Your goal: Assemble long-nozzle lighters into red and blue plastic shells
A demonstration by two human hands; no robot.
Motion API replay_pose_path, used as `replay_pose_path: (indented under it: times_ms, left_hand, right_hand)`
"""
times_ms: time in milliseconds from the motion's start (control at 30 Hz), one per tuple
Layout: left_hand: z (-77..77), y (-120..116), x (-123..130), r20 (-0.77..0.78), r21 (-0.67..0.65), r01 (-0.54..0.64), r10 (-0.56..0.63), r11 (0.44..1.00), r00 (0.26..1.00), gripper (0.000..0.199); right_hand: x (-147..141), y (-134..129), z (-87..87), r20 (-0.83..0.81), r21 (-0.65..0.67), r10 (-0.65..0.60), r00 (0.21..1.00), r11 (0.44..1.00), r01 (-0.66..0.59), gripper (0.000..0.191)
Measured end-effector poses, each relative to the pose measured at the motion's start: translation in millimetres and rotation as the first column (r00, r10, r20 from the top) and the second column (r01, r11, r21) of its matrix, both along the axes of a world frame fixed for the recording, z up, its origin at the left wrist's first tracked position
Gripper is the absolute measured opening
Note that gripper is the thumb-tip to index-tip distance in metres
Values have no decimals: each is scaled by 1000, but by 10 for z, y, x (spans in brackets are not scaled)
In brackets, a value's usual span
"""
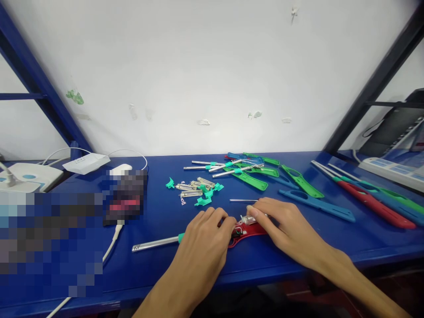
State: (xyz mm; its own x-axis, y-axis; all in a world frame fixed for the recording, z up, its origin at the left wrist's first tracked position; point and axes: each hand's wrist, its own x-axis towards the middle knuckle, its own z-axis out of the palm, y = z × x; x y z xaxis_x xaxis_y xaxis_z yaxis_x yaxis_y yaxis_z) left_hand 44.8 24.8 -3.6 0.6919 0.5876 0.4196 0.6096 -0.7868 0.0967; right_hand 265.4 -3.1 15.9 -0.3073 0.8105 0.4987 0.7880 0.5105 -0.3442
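Note:
A red lighter half-shell lies near the table's front edge, its inner side up with small dark and white parts in it. My left hand is closed over its tube end, thumb and index finger pressed at the inner parts. From under that hand a silver metal tube with a teal collar sticks out to the left. My right hand pinches a clear fuel tank above the red shell. Whether the tank is seated in the shell, I cannot tell. A thin metal rod, perhaps a screwdriver, lies just beyond my right fingers.
Several clear tanks and teal clips lie mid-table. Behind them are metal tubes and green and blue half-shells. Long lighters lie at right. A cabled, blurred dark device and white power strips stand left.

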Motion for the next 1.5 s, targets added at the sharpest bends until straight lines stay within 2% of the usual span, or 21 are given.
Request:
replay_pose_path:
  times_ms: [533,700,967,1233,1500]
  left_hand:
    - [22,-22,6,-22,-18,-10,9,1000,1000,23]
    - [37,-27,11,-15,-31,-15,14,999,1000,22]
    - [36,-24,9,3,-2,-8,8,1000,1000,21]
    - [16,-21,21,-10,8,-1,1,1000,1000,19]
    - [-3,-21,21,11,58,-15,14,998,1000,17]
  right_hand:
    - [-6,3,-27,15,13,2,1000,1000,-2,35]
    - [12,0,-29,-19,45,-46,999,998,46,38]
    - [1,2,-46,12,25,-15,1000,1000,14,37]
    - [-7,7,-38,52,107,17,998,994,-22,35]
    - [34,23,-118,112,182,42,993,981,-62,31]
